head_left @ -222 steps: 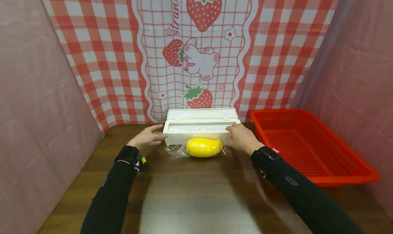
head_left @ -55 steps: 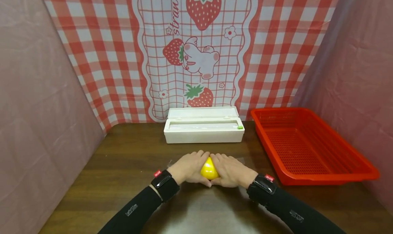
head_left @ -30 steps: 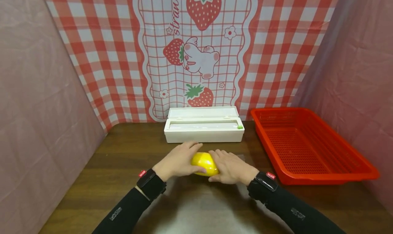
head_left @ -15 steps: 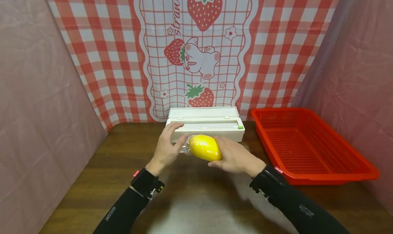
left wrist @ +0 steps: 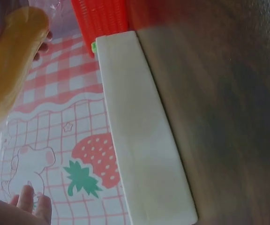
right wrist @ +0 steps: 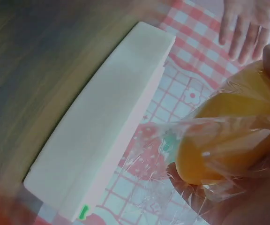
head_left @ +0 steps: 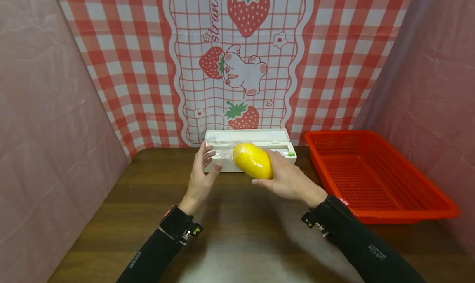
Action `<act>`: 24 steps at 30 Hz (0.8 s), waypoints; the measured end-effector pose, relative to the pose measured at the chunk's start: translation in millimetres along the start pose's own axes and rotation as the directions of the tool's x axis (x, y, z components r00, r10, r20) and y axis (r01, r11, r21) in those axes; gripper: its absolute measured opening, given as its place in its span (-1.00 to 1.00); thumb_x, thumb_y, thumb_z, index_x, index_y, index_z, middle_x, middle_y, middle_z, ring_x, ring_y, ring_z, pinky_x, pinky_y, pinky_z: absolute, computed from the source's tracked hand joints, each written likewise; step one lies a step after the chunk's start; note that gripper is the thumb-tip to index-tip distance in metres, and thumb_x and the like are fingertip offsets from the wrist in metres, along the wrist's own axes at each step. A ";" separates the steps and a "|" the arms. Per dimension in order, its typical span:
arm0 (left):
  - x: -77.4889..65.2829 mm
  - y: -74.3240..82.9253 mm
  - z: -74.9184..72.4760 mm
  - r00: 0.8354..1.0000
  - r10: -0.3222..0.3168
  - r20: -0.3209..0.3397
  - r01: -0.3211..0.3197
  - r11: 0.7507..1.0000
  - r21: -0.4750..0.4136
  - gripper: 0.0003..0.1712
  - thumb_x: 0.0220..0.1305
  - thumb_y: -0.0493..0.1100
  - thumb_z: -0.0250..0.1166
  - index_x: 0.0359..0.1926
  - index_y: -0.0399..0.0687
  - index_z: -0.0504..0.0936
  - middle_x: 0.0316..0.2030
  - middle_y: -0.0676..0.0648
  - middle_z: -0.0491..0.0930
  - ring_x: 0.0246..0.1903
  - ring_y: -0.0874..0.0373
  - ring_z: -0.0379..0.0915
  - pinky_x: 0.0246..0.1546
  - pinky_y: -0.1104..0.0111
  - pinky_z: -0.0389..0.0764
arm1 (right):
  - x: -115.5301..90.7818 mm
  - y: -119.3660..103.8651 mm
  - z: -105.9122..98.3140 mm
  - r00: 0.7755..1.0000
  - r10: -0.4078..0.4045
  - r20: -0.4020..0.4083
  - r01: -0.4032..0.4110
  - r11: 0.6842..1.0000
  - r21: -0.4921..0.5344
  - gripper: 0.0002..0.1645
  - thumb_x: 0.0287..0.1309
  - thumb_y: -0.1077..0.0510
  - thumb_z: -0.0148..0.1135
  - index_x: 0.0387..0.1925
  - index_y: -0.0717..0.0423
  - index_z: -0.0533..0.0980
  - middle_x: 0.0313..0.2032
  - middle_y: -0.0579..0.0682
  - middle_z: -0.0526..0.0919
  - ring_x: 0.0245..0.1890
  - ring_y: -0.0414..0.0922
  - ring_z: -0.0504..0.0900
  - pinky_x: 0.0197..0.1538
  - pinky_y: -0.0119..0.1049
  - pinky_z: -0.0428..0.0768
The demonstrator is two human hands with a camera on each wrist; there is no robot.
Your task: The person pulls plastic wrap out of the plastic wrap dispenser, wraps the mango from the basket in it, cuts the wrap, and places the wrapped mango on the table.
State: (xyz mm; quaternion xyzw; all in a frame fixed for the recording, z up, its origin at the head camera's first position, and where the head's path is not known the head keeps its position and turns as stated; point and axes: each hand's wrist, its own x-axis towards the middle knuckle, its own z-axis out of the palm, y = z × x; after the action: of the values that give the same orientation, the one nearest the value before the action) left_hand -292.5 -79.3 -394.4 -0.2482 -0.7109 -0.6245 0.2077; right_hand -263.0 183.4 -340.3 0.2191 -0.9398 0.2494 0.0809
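Observation:
A smooth yellow mango [head_left: 253, 162], wrapped in clear cling film, is held up in front of the white cling film box. My right hand [head_left: 291, 179] grips it from the right, thumb below and fingers over the far side. Loose film [head_left: 224, 152] sticks out from the mango's left end; the right wrist view shows it creased around the mango [right wrist: 224, 150] and trailing off. To the left, my left hand [head_left: 198, 178] is raised with fingers apart near that film. The cling film box [head_left: 227, 167] stands behind with its lid [head_left: 246, 134] up and a green slider [head_left: 291, 154] at its right end.
On the right of the brown wooden table [head_left: 237, 233] stands a red plastic basket [head_left: 400, 214], close to my right forearm. A red-and-white checked strawberry cloth [head_left: 141, 68] hangs behind the box. Pink cloth [head_left: 55, 109] covers both sides.
Both hands first pressed round the mango near the table. My left hand has since let go and moved left with fingers spread; my right hand has lifted the mango up toward the box.

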 end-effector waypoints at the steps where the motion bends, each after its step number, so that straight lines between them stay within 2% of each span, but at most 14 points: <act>1: -0.6 0.6 2.1 1.000 -0.015 0.012 0.016 1.000 -0.017 0.34 0.18 0.56 0.19 0.59 -0.29 -0.08 0.40 -0.36 0.20 0.35 -0.24 0.26 0.40 0.02 0.26 | 0.2 -0.7 0.4 1.000 0.004 -0.002 -0.004 1.000 0.019 0.03 0.06 -0.38 0.42 0.43 -0.11 0.20 0.09 -0.10 0.44 -0.03 -0.08 0.45 0.00 -0.03 0.57; 4: -4.4 4.0 10.1 0.995 -0.081 0.052 0.086 0.992 -0.095 0.28 0.24 0.49 0.21 0.58 -0.32 -0.07 0.38 -0.37 0.23 0.35 -0.22 0.30 0.34 0.10 0.38 | 0.2 -3.5 2.5 1.000 0.006 -0.003 -0.005 0.996 0.086 0.02 0.06 -0.38 0.42 0.42 -0.13 0.21 0.10 -0.13 0.45 -0.04 -0.10 0.46 0.06 -0.03 0.56; 8: -10.6 13.1 23.5 0.975 -0.179 0.129 0.208 0.941 -0.267 0.17 0.29 0.40 0.27 0.56 -0.25 0.01 0.42 -0.33 0.21 0.33 -0.17 0.35 0.29 0.13 0.44 | 0.5 -7.2 7.3 0.999 -0.032 0.012 0.030 0.988 0.152 -0.07 0.09 -0.33 0.44 0.36 -0.11 0.25 0.04 -0.16 0.48 -0.08 -0.12 0.49 0.02 -0.12 0.57; 10: -11.9 18.0 30.0 0.967 -0.194 0.163 0.240 0.909 -0.340 0.14 0.26 0.39 0.31 0.56 -0.18 0.06 0.43 -0.29 0.21 0.34 -0.15 0.35 0.30 0.11 0.43 | 0.7 -9.4 9.5 0.998 -0.054 0.017 0.050 0.985 0.164 -0.10 0.10 -0.31 0.44 0.34 -0.12 0.27 0.02 -0.18 0.48 -0.09 -0.14 0.49 0.00 -0.16 0.57; 13: -10.9 22.9 37.4 0.966 -0.180 0.184 0.240 0.889 -0.391 0.03 0.27 0.34 0.34 0.52 -0.08 0.16 0.39 -0.22 0.32 0.31 -0.07 0.38 0.29 0.15 0.45 | 0.3 -12.3 12.3 0.997 -0.074 0.021 0.069 0.982 0.177 -0.14 0.11 -0.26 0.46 0.32 -0.14 0.28 0.00 -0.20 0.47 -0.10 -0.15 0.49 -0.04 -0.21 0.57; 15: -9.7 24.9 40.9 0.968 -0.171 0.185 0.234 0.884 -0.405 -0.06 0.31 0.27 0.35 0.50 -0.05 0.19 0.32 -0.20 0.38 0.24 -0.05 0.42 0.26 0.20 0.48 | -0.7 -13.5 13.7 0.997 -0.079 0.025 0.073 0.982 0.177 -0.15 0.10 -0.24 0.48 0.31 -0.15 0.28 -0.01 -0.21 0.46 -0.10 -0.16 0.49 -0.06 -0.22 0.58; 18: -8.7 26.3 43.8 0.968 -0.179 0.176 0.235 0.893 -0.384 -0.11 0.36 0.17 0.34 0.51 -0.06 0.16 0.25 -0.17 0.43 0.13 -0.04 0.43 0.21 0.27 0.51 | -2.6 -14.2 15.8 0.996 -0.081 0.035 0.074 0.983 0.167 -0.16 0.09 -0.25 0.48 0.29 -0.16 0.28 -0.03 -0.21 0.45 -0.09 -0.17 0.48 -0.08 -0.24 0.58; 24: -10.8 27.1 45.8 0.958 -0.233 0.165 0.276 0.902 -0.330 0.03 0.33 0.16 0.36 0.57 -0.08 0.00 0.25 -0.13 0.39 0.10 -0.01 0.39 0.16 0.33 0.51 | -6.1 -13.9 18.6 0.995 -0.087 0.053 0.078 0.985 0.156 -0.11 0.07 -0.30 0.47 0.32 -0.18 0.25 0.00 -0.22 0.42 -0.06 -0.19 0.46 -0.07 -0.26 0.58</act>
State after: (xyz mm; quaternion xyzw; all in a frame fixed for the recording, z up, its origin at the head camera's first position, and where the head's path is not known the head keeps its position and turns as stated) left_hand -266.6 -32.3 -385.8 -0.2234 -0.6260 -0.7464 0.0331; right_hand -252.0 165.4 -351.9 0.2709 -0.9098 0.3110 0.0458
